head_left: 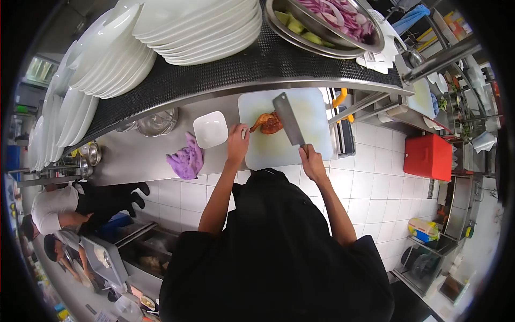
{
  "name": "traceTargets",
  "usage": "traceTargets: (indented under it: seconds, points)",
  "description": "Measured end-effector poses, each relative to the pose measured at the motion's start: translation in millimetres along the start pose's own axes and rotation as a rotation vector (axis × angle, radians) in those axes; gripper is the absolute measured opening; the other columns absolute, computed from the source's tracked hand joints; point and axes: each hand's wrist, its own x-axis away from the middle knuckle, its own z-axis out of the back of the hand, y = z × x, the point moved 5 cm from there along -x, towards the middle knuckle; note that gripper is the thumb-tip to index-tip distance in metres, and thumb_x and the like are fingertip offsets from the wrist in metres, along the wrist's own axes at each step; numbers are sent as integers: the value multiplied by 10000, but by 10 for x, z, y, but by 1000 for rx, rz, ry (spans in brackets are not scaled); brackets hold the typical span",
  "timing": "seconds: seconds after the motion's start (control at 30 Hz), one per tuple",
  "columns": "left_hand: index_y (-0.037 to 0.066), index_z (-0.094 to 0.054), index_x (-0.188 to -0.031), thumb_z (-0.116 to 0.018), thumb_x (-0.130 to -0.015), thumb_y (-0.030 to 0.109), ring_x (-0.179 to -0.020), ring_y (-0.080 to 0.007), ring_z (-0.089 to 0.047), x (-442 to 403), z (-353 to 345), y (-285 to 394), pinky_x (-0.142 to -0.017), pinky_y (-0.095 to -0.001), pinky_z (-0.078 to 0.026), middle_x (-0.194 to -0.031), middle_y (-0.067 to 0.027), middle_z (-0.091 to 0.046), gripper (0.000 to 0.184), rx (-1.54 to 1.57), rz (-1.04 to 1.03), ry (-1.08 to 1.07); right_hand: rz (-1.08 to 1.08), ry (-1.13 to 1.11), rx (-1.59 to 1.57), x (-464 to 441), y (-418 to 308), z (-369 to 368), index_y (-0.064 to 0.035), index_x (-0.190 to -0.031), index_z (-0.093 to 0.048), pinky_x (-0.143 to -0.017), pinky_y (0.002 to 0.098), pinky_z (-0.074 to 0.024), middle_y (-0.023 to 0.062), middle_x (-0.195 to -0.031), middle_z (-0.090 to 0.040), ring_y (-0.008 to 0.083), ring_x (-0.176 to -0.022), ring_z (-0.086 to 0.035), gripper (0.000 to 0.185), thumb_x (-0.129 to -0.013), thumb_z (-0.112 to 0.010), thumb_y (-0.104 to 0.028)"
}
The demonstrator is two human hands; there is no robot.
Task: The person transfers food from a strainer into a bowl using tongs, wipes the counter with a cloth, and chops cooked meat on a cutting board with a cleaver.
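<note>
A browned piece of meat, seemingly a chicken leg [270,123], lies on the white cutting board [257,153]. My right hand [312,161] is closed round the handle of a cleaver [288,119], whose broad blade lies over the board at the meat's right edge. My left hand [238,144] is at the board's left edge, beside the thin end of the meat; its fingers are partly curled near a small pale thing too small to name. Left of that hand stands a square white bowl [211,130].
A purple cloth [186,156] lies on the steel counter [126,155]. Above is a shelf with stacked white plates [198,32] and a metal bowl of sliced red onion [343,21]. A red bin [427,156] stands at right. Two other people are at the lower left.
</note>
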Motion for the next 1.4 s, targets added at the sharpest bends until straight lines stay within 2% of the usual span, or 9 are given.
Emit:
traceTargets:
  seconds: [0.23,0.33,0.43,0.53,0.8,0.9,1.13,1.23,1.4]
  points:
    - [52,-718,-1064,-709,-874,70,-882,-336,-703,-183,-331,-313,-769,-422,-552,-983,-166,-711,191,-124,-3,-71,10,-73,64,-327,40,-190,24,-1079,-512,-792,631,-475,314,-907,-680,576,-876,-619,397,-1049,-499,-372]
    - [34,-728,-963,-673,-878,89,-919,-406,-673,-223,-407,-404,-832,-477,-545,-954,-194,-706,115,-97,150,-345,-7,-107,73,-377,-42,-185,39,-1073,-507,-808,640,-478,335,-903,-672,582,-886,-618,413,-1049,-494,-372]
    - [43,-737,-880,-647,-895,114,-861,-406,-684,-216,-440,-494,-784,-481,-554,-881,-200,-709,115,-150,49,-349,40,-83,67,-393,-116,-281,46,-1063,-490,-791,647,-487,355,-874,-661,581,-865,-622,401,-1047,-500,-355]
    - [42,-744,-986,-651,-902,126,-760,-377,-702,-325,-243,-339,-711,-442,-562,-872,-186,-722,151,-163,168,-457,64,-30,115,-414,-65,-446,31,-1055,-466,-731,643,-511,360,-834,-654,568,-808,-635,369,-1045,-506,-336]
    - [32,-709,-951,-636,-920,230,-817,-425,-688,-1233,-265,836,-735,-498,-543,-907,-208,-718,213,-150,-301,64,33,23,151,-247,-229,-611,-3,-1056,-434,-651,627,-533,319,-741,-655,540,-722,-653,331,-1047,-508,-325]
    - [37,-715,-1024,-612,-935,276,-864,-437,-682,-1522,-814,647,-801,-510,-535,-955,-209,-725,275,-344,-315,-261,3,1,139,-216,-304,-635,-9,-1063,-431,-647,628,-529,321,-751,-659,545,-723,-650,326,-1048,-506,-326]
    - [42,-708,-1077,-588,-947,308,-959,-429,-681,-1144,-405,150,-865,-515,-527,-1094,-203,-713,320,-223,-72,-76,-47,9,-85,-233,-76,-763,-5,-1061,-449,-709,667,-482,362,-808,-648,585,-791,-621,340,-1045,-514,-339]
    - [43,-707,-1076,-611,-948,221,-975,-414,-694,-729,-219,-129,-842,-486,-550,-1060,-207,-722,240,-426,130,-325,-64,-9,-88,-253,-2,-761,-5,-1053,-469,-745,676,-465,362,-833,-649,589,-819,-614,340,-1042,-522,-340]
    - [35,-716,-1007,-670,-900,110,-1018,-406,-669,-300,-317,-621,-872,-460,-552,-1034,-214,-703,138,-336,250,-339,-86,-46,-106,-279,-61,-679,-8,-1064,-480,-762,670,-469,354,-877,-663,592,-850,-618,346,-1035,-537,-348]
